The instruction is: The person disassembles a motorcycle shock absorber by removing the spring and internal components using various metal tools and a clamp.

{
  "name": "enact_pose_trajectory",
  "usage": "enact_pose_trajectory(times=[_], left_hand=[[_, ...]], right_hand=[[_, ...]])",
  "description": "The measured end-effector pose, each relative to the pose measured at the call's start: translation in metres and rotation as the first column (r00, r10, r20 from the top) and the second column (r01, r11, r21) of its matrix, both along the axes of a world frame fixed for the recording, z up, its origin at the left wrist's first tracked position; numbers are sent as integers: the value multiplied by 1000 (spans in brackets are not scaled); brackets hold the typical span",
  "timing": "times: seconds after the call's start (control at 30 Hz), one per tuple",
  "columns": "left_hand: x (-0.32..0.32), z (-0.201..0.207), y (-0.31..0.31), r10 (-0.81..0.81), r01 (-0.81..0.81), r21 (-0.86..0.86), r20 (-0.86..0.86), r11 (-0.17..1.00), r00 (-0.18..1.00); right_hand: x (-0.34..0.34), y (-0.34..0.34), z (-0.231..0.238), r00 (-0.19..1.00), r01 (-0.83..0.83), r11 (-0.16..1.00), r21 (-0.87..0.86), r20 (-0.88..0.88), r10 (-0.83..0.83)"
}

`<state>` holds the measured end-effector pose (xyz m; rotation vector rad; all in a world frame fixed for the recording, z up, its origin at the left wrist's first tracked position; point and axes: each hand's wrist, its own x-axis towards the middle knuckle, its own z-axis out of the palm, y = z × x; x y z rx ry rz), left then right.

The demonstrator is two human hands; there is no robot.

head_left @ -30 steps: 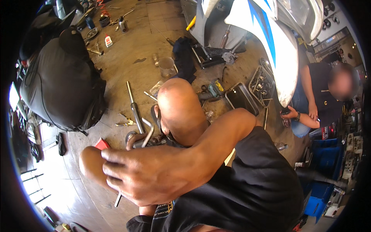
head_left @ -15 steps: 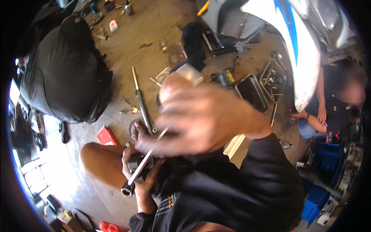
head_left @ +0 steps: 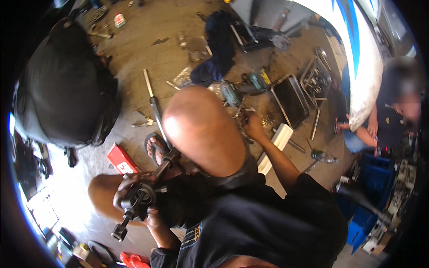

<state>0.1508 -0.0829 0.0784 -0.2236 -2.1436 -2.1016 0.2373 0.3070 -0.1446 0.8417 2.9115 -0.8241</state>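
My left hand (head_left: 153,218) is wrapped round a black metal part (head_left: 139,198) over my left thigh. This part has a round, ringed end and a rod with a blocky tip sticking out toward the lower left. Down at the floor beyond my right knee, my right hand (head_left: 254,127) has its fingers curled among small tools and bits. What they hold, if anything, cannot be made out. A teal power tool (head_left: 230,93) lies just beyond that hand. On the floor by my sandalled foot rests a long chrome and black tube (head_left: 153,105).
A person in dark clothes (head_left: 67,85) bends at the left; another person (head_left: 386,118) sits at the right beside a white and blue panel (head_left: 357,67). A black tray (head_left: 290,102), a pale bar (head_left: 276,147), a red box (head_left: 121,159) and a plastic bottle (head_left: 323,156) lie around me.
My right hand has moved from over the black part down to the floor at the right. The spanner lying across the part is no longer there. The black part has tilted in my left hand.
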Motion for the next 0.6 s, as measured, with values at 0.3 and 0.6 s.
enact_pose_trajectory(times=[0.3, 0.6], left_hand=[[-1, -3, 10, 103, -110, -117, -69, 987, 992], [9, -11, 24, 100, -98, -262, -7, 960, 995]], right_hand=[[69, -36, -64, 922, 2, 991, -137, 383, 51], [88, -31, -102, 858, -107, 993, -56, 498, 121]])
